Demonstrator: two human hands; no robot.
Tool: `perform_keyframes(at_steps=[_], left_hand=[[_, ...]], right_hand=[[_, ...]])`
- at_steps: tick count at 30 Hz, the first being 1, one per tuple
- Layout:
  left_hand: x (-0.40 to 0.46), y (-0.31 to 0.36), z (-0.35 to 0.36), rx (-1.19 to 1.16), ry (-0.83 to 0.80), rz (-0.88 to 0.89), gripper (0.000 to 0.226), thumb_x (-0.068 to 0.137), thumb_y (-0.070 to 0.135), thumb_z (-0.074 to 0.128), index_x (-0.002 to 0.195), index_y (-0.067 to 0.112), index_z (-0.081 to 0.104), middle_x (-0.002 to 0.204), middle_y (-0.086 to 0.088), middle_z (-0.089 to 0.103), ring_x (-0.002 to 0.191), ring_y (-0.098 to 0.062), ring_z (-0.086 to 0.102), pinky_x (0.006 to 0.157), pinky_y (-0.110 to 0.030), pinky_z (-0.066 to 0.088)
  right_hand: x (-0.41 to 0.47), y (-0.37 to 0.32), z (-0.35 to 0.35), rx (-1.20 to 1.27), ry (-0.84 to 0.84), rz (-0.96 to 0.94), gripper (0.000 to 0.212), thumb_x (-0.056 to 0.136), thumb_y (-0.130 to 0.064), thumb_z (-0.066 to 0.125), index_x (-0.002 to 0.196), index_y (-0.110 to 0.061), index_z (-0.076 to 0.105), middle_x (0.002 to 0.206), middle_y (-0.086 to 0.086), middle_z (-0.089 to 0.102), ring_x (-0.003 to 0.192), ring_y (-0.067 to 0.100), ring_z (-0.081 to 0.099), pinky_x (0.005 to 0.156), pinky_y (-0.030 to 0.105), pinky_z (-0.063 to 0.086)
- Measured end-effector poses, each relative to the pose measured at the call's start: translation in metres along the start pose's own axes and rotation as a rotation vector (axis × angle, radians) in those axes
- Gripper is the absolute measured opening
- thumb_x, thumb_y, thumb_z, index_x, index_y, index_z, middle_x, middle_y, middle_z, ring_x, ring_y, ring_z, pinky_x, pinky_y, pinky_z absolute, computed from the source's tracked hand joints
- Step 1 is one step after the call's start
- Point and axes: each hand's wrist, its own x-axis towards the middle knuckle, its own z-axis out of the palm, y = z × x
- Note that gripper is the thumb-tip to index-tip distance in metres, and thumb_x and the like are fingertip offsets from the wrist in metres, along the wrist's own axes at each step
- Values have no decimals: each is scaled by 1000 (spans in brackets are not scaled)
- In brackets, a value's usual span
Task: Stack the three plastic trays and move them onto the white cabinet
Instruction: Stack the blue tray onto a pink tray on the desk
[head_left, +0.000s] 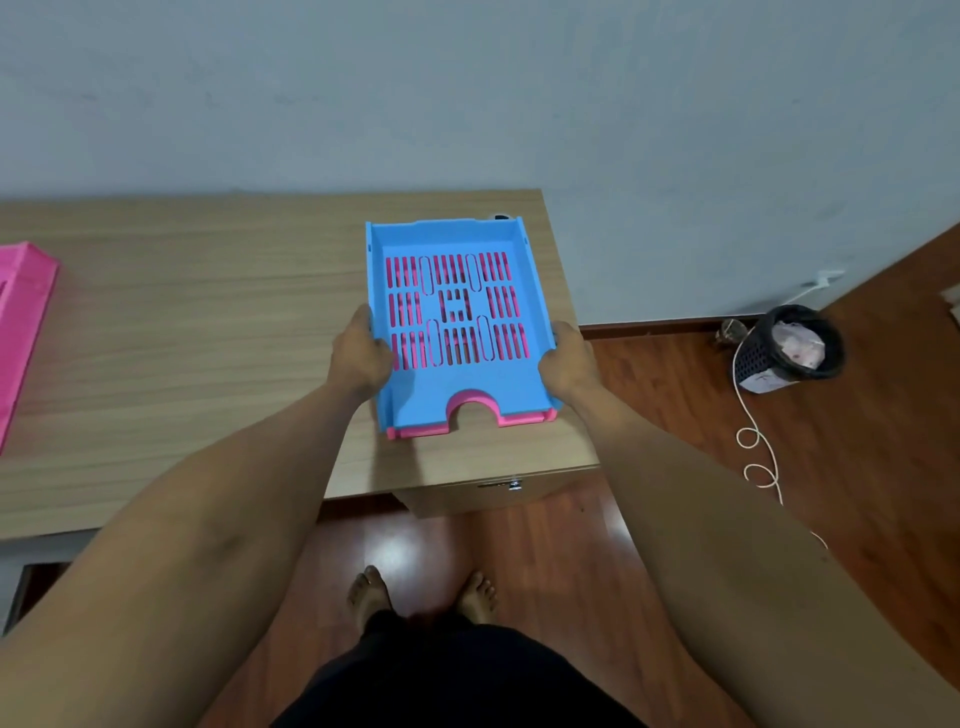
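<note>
A blue plastic tray (415, 387) sits nested on a pink tray (470, 402), whose pink shows through the slots and along the front lip. The pair is at the right end of a wooden desk (182, 322). My left hand (361, 353) grips the stack's left side and my right hand (563, 364) grips its right side. Another pink tray (21, 312) lies at the desk's far left edge, partly out of view. No white cabinet is in view.
A black mesh waste bin (797, 348) with a bag stands on the wooden floor (857, 467) to the right, with a white cable (756, 441) coiled near it. A drawer unit (498, 491) sits under the desk's right end. A grey wall is behind the desk.
</note>
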Motion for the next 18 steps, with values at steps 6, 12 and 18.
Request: perform_keyframes(at_steps=[6, 12, 18], left_hand=[[-3, -14, 0, -120, -9, -54, 31, 109, 26, 46, 136, 14, 55, 116, -2, 66, 98, -20, 67, 74, -29, 56], [-4, -14, 5, -414, -119, -293, 32, 109, 44, 43, 119, 19, 60, 102, 2, 71, 84, -14, 70, 63, -32, 54], [-2, -18, 6, -381, -106, -291, 40, 109, 46, 39, 114, 13, 61, 109, -5, 73, 89, -19, 71, 67, -34, 55]], right_hand=[[-2, -3, -3, 71, -35, 24, 14, 109, -25, 42, 118, -22, 53, 97, -5, 69, 73, 7, 69, 57, 24, 53], [4, 10, -2, 72, -57, 59, 24, 111, -22, 34, 114, -17, 57, 88, -8, 65, 71, 1, 60, 58, 20, 46], [5, 5, 3, 135, -36, 40, 14, 109, -22, 46, 122, -19, 49, 101, -3, 69, 79, 7, 71, 54, 22, 52]])
